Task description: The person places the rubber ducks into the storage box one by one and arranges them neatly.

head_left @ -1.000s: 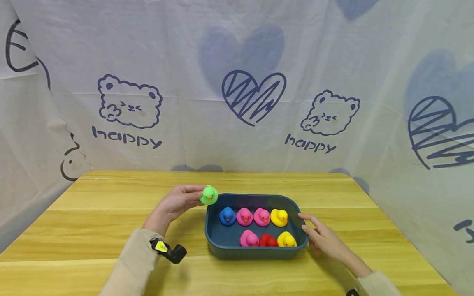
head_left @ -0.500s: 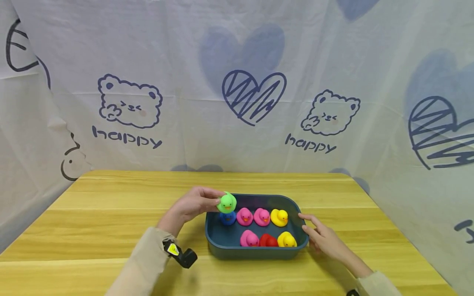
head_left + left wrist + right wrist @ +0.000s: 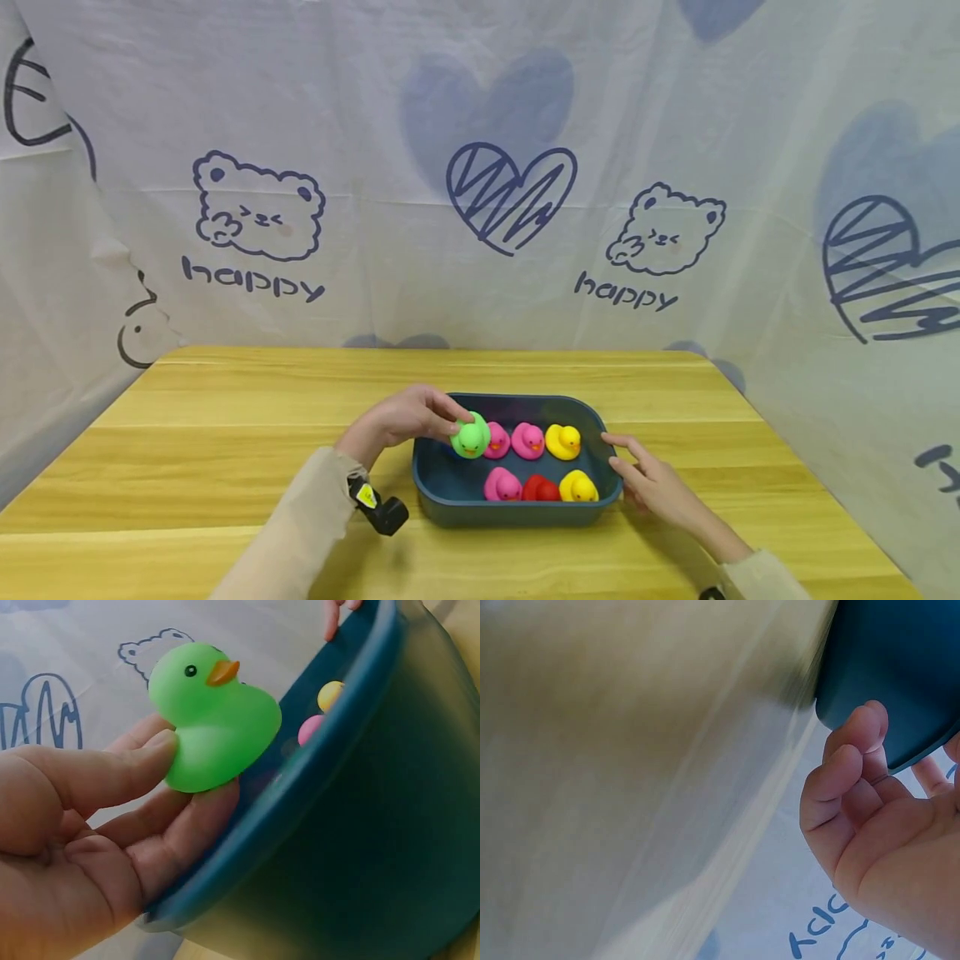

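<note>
A green rubber duck point(image 3: 470, 437) is pinched between the thumb and fingers of my left hand point(image 3: 411, 419), above the left part of a dark blue basin point(image 3: 517, 515). In the left wrist view the duck point(image 3: 214, 720) is upright, its orange beak pointing right. My right hand point(image 3: 660, 487) holds the basin's right rim, thumb and index finger on the edge, while other fingers point(image 3: 832, 776) curl outside the wall. Inside are pink ducks point(image 3: 528, 441), yellow ducks point(image 3: 563, 442) and a red duck point(image 3: 542, 488). The green duck hides most of the blue one behind it.
The basin stands on a wooden table point(image 3: 247, 467). Behind and beside the table hangs a pale cloth point(image 3: 390, 233) printed with bears and hearts. A black wrist camera point(image 3: 386, 512) is strapped to my left sleeve.
My left hand has carried the green duck right and down, from the basin's left rim to over its inside, covering the blue duck. My right hand has stayed at the rim.
</note>
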A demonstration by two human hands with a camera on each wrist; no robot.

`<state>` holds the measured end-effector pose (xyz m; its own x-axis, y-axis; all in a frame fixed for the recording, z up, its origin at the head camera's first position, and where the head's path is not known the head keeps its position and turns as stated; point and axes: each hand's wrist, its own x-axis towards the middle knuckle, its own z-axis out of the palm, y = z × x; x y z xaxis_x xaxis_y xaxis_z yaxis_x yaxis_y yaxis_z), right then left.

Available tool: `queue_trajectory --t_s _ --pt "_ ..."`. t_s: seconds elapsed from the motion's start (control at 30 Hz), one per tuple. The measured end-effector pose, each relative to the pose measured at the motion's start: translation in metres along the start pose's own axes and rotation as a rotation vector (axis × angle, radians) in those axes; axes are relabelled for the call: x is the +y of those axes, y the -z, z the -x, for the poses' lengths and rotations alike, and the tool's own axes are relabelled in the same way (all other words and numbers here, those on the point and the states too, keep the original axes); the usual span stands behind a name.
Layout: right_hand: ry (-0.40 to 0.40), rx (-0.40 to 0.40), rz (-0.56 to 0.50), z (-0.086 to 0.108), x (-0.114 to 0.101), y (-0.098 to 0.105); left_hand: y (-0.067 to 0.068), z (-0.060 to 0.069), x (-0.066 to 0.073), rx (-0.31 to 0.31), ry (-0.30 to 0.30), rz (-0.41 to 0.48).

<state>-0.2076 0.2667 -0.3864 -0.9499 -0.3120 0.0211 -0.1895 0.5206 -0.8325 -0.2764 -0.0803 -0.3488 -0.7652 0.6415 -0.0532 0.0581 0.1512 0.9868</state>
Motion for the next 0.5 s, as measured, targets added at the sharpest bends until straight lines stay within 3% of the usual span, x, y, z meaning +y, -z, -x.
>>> queue_trajectory --t_s 0.13,0.3,0.5 --pt "0.000 0.004 0.009 -0.001 -0.002 0.000 -0.001 -0.002 0.000 -0.022 0.013 -0.076" --pt "0.007 0.013 0.033 -0.001 -0.003 0.000 -0.002 -0.008 -0.001 -0.119 0.024 -0.099" --pt "0.019 0.016 0.055 0.000 -0.002 -0.001 -0.008 -0.017 0.000 -0.213 0.063 -0.187"
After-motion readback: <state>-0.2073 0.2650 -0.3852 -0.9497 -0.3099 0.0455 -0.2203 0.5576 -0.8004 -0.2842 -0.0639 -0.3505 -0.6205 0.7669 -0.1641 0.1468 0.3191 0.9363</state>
